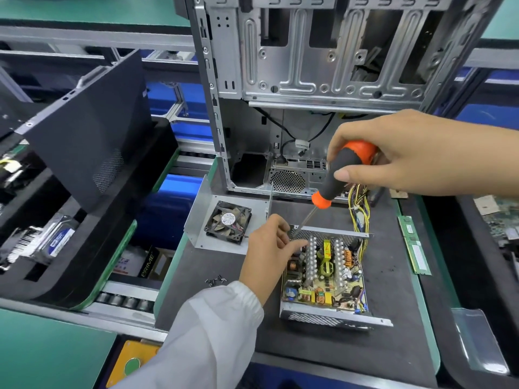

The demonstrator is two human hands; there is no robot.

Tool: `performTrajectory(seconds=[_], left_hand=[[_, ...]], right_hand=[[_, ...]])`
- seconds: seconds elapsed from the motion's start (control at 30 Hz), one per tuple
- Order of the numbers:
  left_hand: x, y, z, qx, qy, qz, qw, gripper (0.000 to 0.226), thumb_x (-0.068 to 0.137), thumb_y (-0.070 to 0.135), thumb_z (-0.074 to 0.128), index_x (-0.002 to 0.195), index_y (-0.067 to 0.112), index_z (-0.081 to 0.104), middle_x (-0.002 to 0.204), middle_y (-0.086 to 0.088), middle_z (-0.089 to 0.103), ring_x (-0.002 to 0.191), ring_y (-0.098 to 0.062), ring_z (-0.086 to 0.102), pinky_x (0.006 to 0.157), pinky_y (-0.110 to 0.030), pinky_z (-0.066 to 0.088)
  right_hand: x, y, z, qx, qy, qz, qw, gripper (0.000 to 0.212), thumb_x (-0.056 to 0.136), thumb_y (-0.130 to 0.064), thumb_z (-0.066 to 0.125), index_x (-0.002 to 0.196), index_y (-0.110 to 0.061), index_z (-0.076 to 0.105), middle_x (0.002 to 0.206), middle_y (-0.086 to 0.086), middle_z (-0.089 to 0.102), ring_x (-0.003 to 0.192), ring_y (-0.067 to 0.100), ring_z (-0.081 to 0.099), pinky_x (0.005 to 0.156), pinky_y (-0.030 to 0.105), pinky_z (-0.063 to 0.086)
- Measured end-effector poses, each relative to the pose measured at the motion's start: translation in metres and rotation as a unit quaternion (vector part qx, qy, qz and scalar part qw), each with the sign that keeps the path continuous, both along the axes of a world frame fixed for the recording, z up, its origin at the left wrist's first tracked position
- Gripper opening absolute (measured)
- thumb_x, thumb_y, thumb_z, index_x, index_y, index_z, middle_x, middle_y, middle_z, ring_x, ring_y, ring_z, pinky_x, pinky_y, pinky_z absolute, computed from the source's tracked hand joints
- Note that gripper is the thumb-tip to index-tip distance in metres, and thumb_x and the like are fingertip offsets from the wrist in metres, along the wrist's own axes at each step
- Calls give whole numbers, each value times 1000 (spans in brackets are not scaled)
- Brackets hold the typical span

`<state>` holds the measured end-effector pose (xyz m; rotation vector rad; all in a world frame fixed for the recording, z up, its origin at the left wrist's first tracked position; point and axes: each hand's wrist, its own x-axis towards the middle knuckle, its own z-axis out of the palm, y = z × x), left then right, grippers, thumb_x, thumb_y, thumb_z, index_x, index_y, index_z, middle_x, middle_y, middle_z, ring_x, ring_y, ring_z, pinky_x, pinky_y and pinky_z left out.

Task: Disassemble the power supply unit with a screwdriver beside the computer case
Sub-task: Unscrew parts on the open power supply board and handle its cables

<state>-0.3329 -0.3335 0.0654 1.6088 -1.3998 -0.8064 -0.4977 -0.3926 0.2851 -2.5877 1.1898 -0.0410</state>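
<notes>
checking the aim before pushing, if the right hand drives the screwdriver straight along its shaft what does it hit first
Probably the far top corner of the power supply unit, just beside the left hand; the tip of the screwdriver in the right hand looks almost there.

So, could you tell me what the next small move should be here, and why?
Probably turn the screwdriver: the right hand grips its handle, its tip sits at the far-left corner of the open power supply, and the left hand steadies that corner.
</notes>
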Motion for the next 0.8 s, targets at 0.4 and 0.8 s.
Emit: performTrajectory(seconds=[0.4,0.8], left_hand=[[28,43,-32,65,59,-71,994,30,101,-3,34,104,13,59,70,1,56,49,-2,43,51,-12,35],[55,35,-31,193,-18,-190,963,12,87,12,69,80,21,65,44,14,35,45,-2,36,51,-14,29]], right_hand=[[8,3,-35,20,-107,-23,994,28,70,-48,65,92,-31,61,66,-7,62,62,1,57,59,17,44],[15,30,-130,195,-415,-72,886,25,89,-44,58,96,-21,49,97,6,72,62,26,69,45,31,48]])
